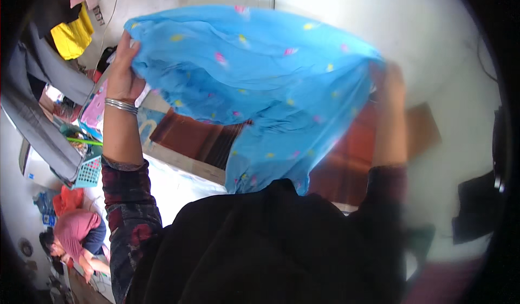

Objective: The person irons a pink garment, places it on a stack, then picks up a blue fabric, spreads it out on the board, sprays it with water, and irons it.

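1. Across the upper middle of the view, a light blue cloth (281, 71) with small pink and yellow motifs was found stretched in the air between the wearer's two hands, in front of a pale wall (346, 0).
2. Left hand (123, 71): closed on the upper left corner of the cloth, thumb visible at the edge. Silver bangles (121, 105) were noted around the wrist.
3. Right hand (391, 82): raised to about the same height and blurred; it gripped the gathered right end of the cloth. The placing of its single fingers could not be told.
4. Hands stood wide apart. The cloth's upper edge ran between them, the middle sagged in folds, and one part hung down to the wearer's black garment (271, 239).
5. Behind and below the cloth, a reddish-brown striped covering (187, 138) was partly visible on both sides of the hanging part.
6. Left side: a yellow cloth (73, 33) and a long grey cloth (46, 120) hung there. A turquoise perforated basket (88, 172) stood beside the grey cloth's lower end.
7. Lower left: another person (78, 231) in a dull red top was bent low, near a bright red item (67, 200) and clear blue bottles (46, 206).
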Demonstrator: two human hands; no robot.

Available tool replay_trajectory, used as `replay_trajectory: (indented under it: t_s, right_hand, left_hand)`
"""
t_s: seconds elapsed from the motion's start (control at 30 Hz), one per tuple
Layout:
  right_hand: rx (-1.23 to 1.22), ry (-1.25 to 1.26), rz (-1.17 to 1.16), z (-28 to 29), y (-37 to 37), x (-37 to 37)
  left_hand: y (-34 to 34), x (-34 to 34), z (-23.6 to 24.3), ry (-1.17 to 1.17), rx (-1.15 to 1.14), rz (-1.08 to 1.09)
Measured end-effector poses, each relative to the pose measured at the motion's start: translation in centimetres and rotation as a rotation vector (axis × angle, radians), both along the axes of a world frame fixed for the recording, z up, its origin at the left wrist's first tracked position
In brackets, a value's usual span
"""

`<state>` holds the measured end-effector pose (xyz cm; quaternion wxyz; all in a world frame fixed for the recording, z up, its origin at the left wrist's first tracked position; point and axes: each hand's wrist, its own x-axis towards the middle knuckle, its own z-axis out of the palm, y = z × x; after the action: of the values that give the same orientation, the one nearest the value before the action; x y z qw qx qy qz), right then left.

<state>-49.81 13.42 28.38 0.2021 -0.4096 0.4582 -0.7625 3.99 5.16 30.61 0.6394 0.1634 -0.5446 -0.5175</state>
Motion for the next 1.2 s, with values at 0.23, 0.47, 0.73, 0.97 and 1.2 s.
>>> replay_trajectory:
  t_s: [0.23, 0.47, 0.73, 0.97, 1.2]
  right_hand:
    - [0.364, 0.796, -0.203, -3.0, -0.3, 8.1]
    - [0.479, 0.808, 0.463, -18.3, 4.2, 26.0]
    - [0.452, 0.899, 0.147, -17.9, 2.5, 30.6]
    - [0.441, 0.424, -0.063, -12.2, 0.7, 24.9]
    - [0.278, 0.603, -0.588, 0.9, 5.1, 18.1]
  left_hand:
    - [-0.9, 0.6, 2.3, -0.091, -0.058, -0.146]
    - [-0.7, 0.4, 1.0, -0.123, -0.002, -0.465]
    - [-0.1, 1.1, 1.6, 0.27, -0.024, -0.686]
    - [-0.6, -1.4, -11.2, 0.229, 0.593, -0.963]
    - [0.4, 1.9, -1.8, 0.285, 0.237, -0.68]
